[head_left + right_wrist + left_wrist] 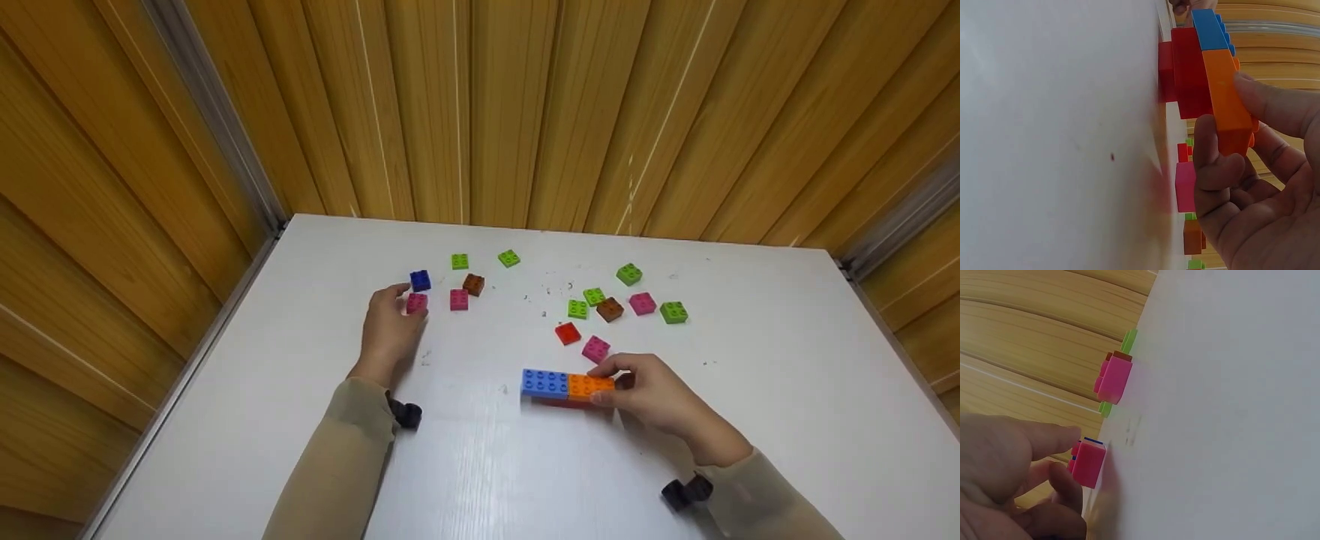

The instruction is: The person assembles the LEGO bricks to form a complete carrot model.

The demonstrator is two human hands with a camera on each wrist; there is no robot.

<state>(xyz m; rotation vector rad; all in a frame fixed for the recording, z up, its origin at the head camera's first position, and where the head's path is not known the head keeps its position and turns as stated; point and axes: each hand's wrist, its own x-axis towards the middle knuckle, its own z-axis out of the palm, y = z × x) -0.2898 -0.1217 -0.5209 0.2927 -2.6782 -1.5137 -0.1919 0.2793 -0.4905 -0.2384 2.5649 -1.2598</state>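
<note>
On the white table my right hand grips the orange end of a short bar of bricks. The bar has a blue brick and an orange brick side by side on top of a red brick. In the right wrist view thumb and fingers pinch the orange brick, with the blue brick and red brick beyond it. Further left, my left hand pinches a small pink brick that rests on the table. The same pink brick sits between index fingertip and thumb.
Loose bricks are scattered behind the hands: a blue one, a pink one, a brown one, several green ones, a red one and a pink one. Wood-panelled walls close in the table at the back and both sides.
</note>
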